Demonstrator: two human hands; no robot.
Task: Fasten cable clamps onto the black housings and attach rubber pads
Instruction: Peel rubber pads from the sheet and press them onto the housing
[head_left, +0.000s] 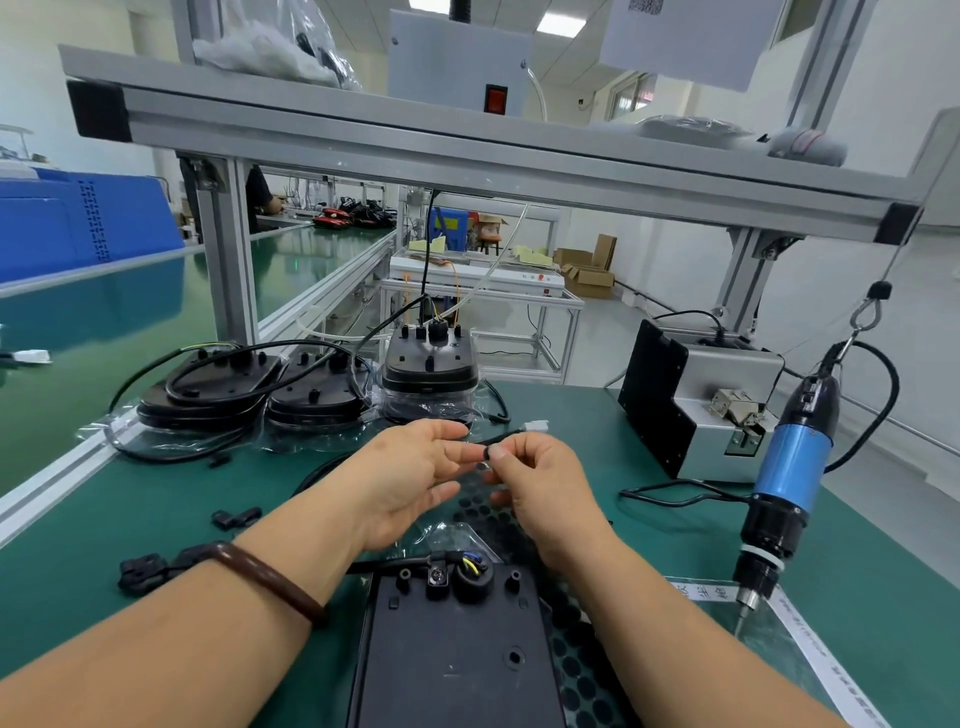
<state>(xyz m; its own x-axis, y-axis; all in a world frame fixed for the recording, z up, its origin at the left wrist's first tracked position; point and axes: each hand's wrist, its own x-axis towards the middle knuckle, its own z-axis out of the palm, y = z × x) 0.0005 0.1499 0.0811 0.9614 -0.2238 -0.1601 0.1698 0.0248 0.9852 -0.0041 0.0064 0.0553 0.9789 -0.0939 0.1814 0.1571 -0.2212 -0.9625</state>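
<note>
- A black housing (457, 660) lies flat at the near edge of the green tabletop (156, 519), with wires at its round collar. It rests over a sheet of round rubber pads (576, 675).
- Just beyond, the right hand (540, 483) pinches one small black pad (487, 453) between thumb and forefinger. The left hand (410, 478) brings its fingertips to the same pad, and whether it grips cannot be told.
- Loose cable clamps (236, 518) lie to the left.
- Farther back, more housings (431, 369) with cables sit in clear bags (467, 402).
- A blue crate (88, 223) stands at the far left.
</note>
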